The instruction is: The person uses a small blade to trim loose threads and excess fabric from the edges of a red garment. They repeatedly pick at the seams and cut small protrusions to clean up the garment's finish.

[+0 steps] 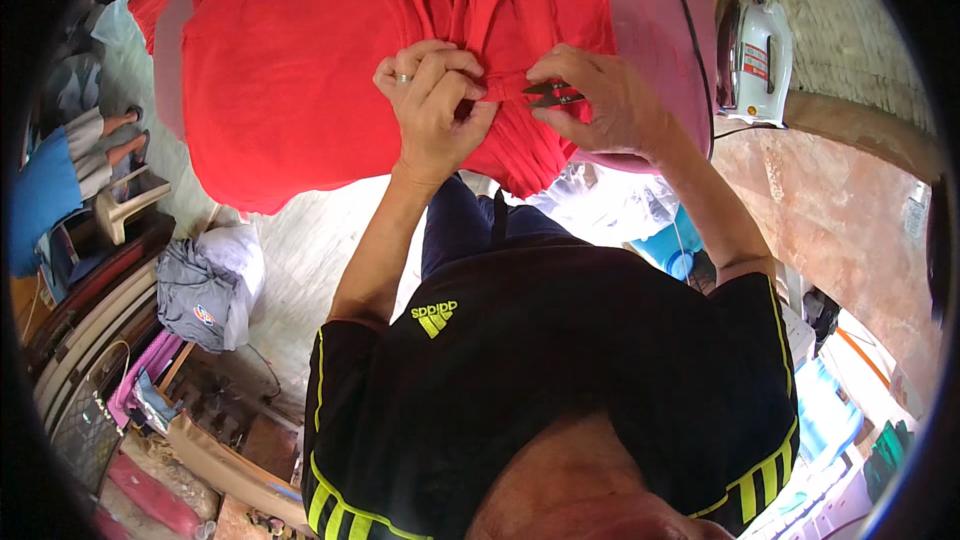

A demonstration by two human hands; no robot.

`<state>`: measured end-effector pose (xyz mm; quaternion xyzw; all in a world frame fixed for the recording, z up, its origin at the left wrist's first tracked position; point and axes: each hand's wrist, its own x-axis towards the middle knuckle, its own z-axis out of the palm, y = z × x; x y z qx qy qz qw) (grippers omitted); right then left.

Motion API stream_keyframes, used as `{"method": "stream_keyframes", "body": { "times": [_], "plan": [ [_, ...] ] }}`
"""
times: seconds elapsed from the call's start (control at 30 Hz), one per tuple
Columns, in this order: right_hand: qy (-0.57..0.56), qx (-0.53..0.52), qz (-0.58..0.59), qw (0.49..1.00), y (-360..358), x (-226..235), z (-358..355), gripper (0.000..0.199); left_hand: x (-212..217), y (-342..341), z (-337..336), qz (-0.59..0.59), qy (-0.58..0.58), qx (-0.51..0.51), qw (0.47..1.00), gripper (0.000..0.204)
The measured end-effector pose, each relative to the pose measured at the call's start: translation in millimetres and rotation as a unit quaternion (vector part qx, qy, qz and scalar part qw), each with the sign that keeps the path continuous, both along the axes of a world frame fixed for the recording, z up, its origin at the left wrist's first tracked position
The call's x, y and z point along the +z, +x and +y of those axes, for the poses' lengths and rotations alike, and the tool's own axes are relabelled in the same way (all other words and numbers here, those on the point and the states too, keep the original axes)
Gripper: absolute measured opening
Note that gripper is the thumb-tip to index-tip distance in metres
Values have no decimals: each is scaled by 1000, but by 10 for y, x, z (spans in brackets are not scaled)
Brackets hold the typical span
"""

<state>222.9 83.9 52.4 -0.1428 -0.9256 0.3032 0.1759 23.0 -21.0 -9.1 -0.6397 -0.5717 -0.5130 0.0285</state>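
Observation:
A red garment [290, 70] lies spread over a pink-covered board [665, 50], with its gathered folds near the middle. My left hand [437, 110] is closed on a pinch of the red cloth beside a seam. Just to the right, my right hand [615, 105] grips a small pair of dark thread snips [550, 95]. The blades point left, toward the pinched cloth, and sit close to it. I cannot tell whether they touch a thread.
A white iron [762, 65] stands at the right, with a dark cord [695, 30] running along the board's edge. Clear plastic [610, 195] lies below the board. On the left are a grey bundle [195, 290], stacked boards, and another person's legs [115, 140].

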Motion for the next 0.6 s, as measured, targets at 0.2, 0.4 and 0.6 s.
{"method": "stream_keyframes", "body": {
  "times": [0.2,0.4,0.6],
  "plan": [
    [-60,-3,24,998,41,-85,-23,28,-64,34,0,33,28,18,999,33],
    [4,-11,-74,997,-82,-46,-79,19,-64,35,2,17,22,13,1000,33],
    [-64,-86,-39,993,-132,-204,-51,20,-102,0,38,-21,20,-12,1000,31]
  ]
}}
